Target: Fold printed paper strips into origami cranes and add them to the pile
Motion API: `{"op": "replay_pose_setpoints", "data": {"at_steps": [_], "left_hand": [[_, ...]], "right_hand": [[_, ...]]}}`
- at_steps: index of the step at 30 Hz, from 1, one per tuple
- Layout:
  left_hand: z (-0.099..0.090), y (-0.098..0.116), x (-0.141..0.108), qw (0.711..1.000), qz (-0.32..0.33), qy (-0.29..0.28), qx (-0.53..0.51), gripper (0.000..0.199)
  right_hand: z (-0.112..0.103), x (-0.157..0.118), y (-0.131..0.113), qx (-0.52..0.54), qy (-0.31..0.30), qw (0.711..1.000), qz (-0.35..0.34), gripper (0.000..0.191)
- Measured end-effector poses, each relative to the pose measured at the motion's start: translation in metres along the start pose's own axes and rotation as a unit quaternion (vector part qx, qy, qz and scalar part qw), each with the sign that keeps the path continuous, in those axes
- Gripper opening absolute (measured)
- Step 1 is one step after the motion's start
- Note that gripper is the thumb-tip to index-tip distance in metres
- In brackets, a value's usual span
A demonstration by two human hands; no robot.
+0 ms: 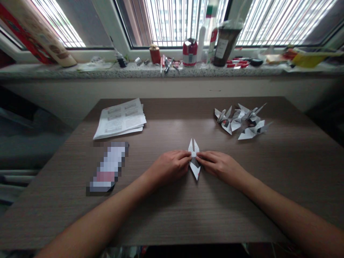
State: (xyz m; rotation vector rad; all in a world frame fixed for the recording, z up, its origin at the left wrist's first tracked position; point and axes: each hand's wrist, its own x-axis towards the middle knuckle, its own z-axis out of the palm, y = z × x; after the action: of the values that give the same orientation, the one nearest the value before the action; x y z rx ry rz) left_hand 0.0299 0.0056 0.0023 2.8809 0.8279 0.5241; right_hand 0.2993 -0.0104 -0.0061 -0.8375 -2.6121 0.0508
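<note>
**White paper fold pinched at bench centre**

Wood-grain bench [172, 215], brown, both forearms coming in from 7 and 5 o'clock, converging at centre. Wrists low, palms down, knuckles up.

Left hand [169, 166]: fingers curled narrow, fingertips [188, 154] pinching the left edge of the folded paper piece [194, 165]. Right hand [219, 165]: same posture mirrored, fingertips closed on the right edge. Both hands touch the paper at its waist; hands nearly meet there.

Folded paper piece: lies flat on the bench, two points toward 12 o'clock, one long point toward 6.

Around it: pile of finished paper folds [243, 122] at 2 o'clock, well apart. Stack of printed sheets [120, 120] at 10 o'clock. Blurred-out flat object [109, 166] at 9 o'clock. Window sill [80, 71] at 12 carries bottles and clutter.
</note>
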Motion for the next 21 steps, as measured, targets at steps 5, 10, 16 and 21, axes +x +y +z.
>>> {"op": "replay_pose_setpoints", "data": {"at_steps": [5,10,16,21], "left_hand": [[-0.001,0.009,0.001,0.999,-0.041,-0.005,-0.017,0.032],[-0.004,0.016,0.005,0.996,-0.083,0.001,-0.04,0.036],[-0.005,0.017,0.005,0.99,-0.134,0.0,-0.048,0.034],[-0.001,0.009,0.002,0.981,-0.189,0.018,-0.043,0.043]], "right_hand": [[-0.002,0.001,0.0,-0.001,0.006,1.0,-0.007,0.031],[-0.005,0.002,-0.003,-0.019,-0.001,1.0,0.003,0.031],[-0.007,0.002,-0.007,-0.03,-0.003,0.999,0.022,0.031],[-0.01,0.005,-0.005,0.009,0.009,0.999,0.033,0.025]]}}
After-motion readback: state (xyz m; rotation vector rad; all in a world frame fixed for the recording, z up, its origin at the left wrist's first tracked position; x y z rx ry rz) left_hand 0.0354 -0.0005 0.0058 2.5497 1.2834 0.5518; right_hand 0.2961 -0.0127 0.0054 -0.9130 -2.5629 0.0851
